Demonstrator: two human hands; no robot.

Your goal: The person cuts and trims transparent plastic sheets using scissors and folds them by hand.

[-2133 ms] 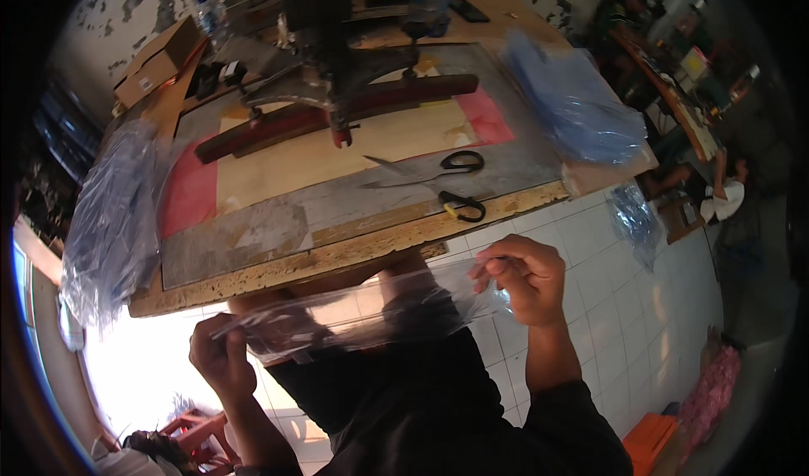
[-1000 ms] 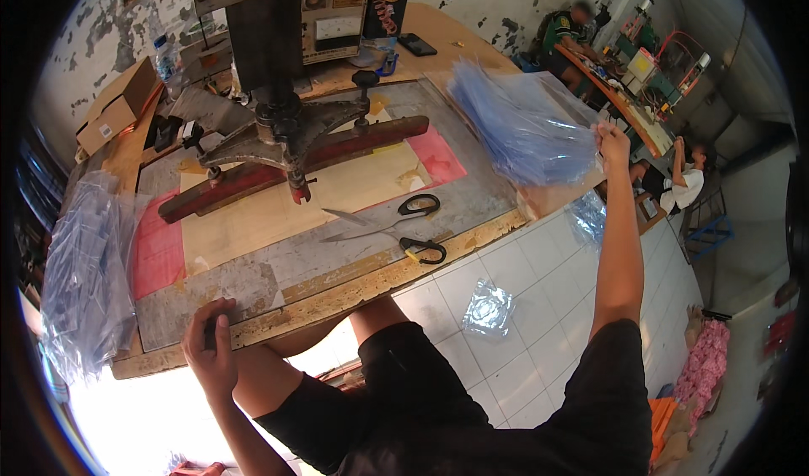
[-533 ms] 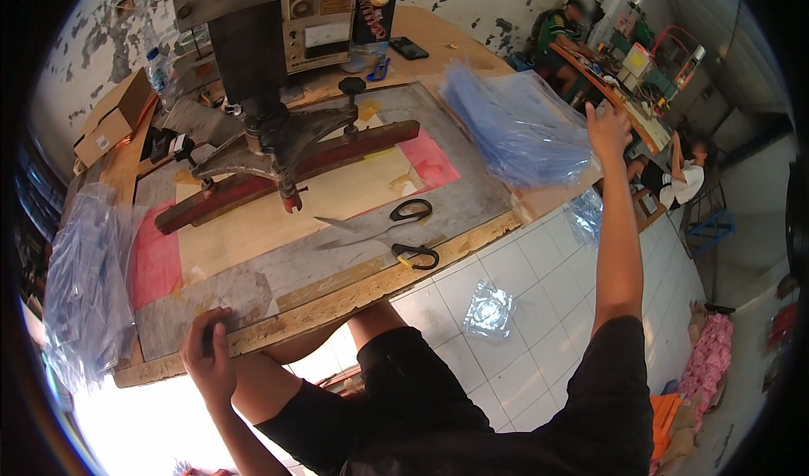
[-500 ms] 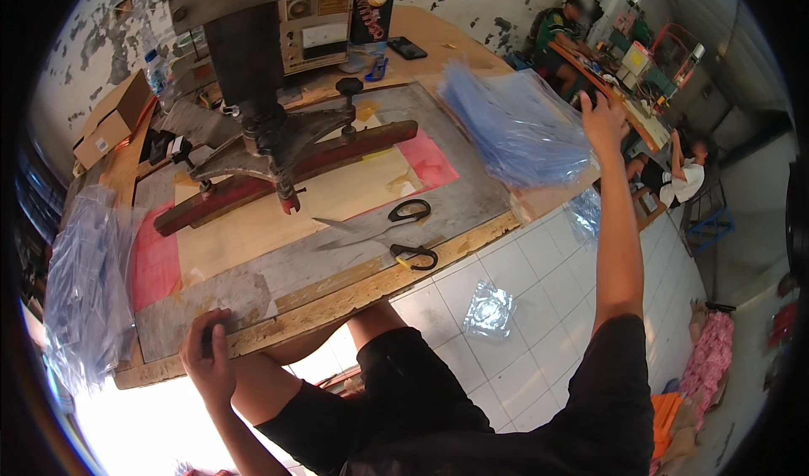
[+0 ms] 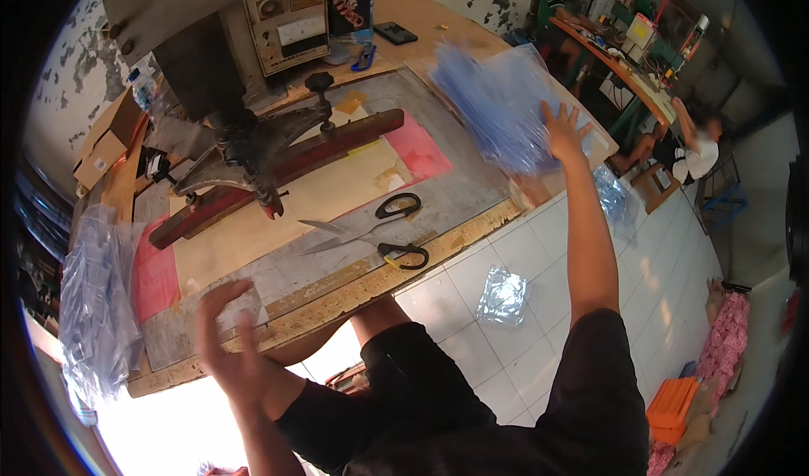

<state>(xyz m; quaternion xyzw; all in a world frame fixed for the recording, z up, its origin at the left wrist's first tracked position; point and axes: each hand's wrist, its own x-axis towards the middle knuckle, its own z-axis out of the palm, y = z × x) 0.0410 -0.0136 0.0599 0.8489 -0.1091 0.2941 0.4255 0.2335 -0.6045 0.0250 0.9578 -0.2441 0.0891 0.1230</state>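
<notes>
My right hand point(image 5: 564, 136) lies with its fingers spread on the right side of a stack of clear bluish plastic sheets point(image 5: 493, 97), at the table's right. My left hand point(image 5: 226, 350), a little blurred, hovers over the front left table edge with its fingers apart and nothing in it. Between the hands, black-handled scissors point(image 5: 371, 233) rest with spread blades on the grey work plate point(image 5: 278, 295). A press head with a long red bar point(image 5: 337, 152) stands above a cream sheet point(image 5: 244, 244) with pink ends.
More clear plastic pieces point(image 5: 99, 295) hang over the table's left edge. Behind the press are a control box point(image 5: 286, 21), a phone point(image 5: 395, 33) and a cardboard box point(image 5: 108, 143). A plastic piece point(image 5: 503, 296) lies on the tiled floor. Two people sit at the far right.
My right hand has come down and inward onto the plastic stack. My left hand has lifted off the table edge and spread its fingers. The view has shifted slightly.
</notes>
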